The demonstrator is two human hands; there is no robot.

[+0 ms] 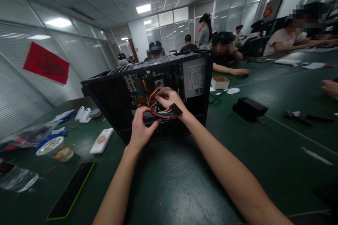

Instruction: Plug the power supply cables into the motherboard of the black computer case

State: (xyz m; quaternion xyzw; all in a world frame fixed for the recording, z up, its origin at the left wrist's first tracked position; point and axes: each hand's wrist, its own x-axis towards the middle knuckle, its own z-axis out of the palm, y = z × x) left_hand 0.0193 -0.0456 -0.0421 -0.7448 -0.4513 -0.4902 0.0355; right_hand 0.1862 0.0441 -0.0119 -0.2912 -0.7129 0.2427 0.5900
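On our green desk (pixel 163 182), the computer case (pixel 113 100) stands before glass partitions (pixel 170 23) while we pinch its cables (pixel 161 114) with our right hand (pixel 171 99), our left hand (pixel 142 128) loosely parted alongside.

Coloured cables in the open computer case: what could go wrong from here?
The right hand is at the cables, so a tug might strain wires or connectors. Their loop hangs close to the circuit board and could snag parts. The case rests on the table; a hard pull might shift it.
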